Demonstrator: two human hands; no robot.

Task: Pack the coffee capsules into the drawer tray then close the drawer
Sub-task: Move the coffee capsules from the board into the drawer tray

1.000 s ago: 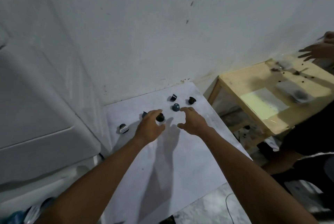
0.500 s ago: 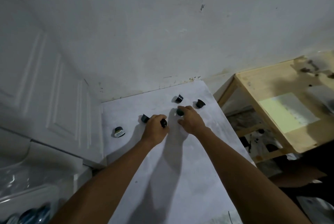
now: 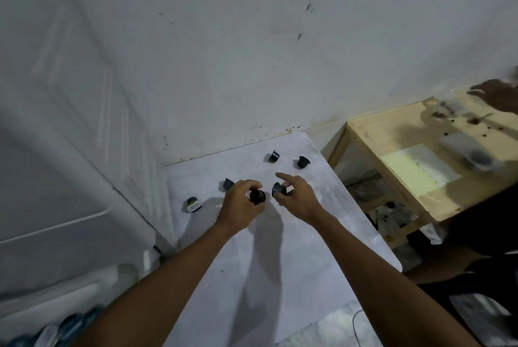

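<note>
blue items (image 3: pixel 67 327) blurred, cut off bottom-left

White table top (image 3: pixel 280 262): smooth, matt, faintly smudged toward its far edge. Black capsule (image 3: pixel 257 197) held in the left hand (image 3: pixel 241 206): dark, slightly glossy plastic look. Capsule (image 3: pixel 279 189) in the right hand (image 3: pixel 297 198): dark with a dull bluish sheen. Capsule near the left edge (image 3: pixel 193 204): foil-like printed lid. Wall (image 3: pixel 252 52): matt painted plaster, scuffed and spotted. Door (image 3: pixel 70 122): white, panelled, satin finish. Side table (image 3: pixel 392 133): bare pale wood, unvarnished, stained; matt paper sheet (image 3: pixel 420 170) on it.
</note>
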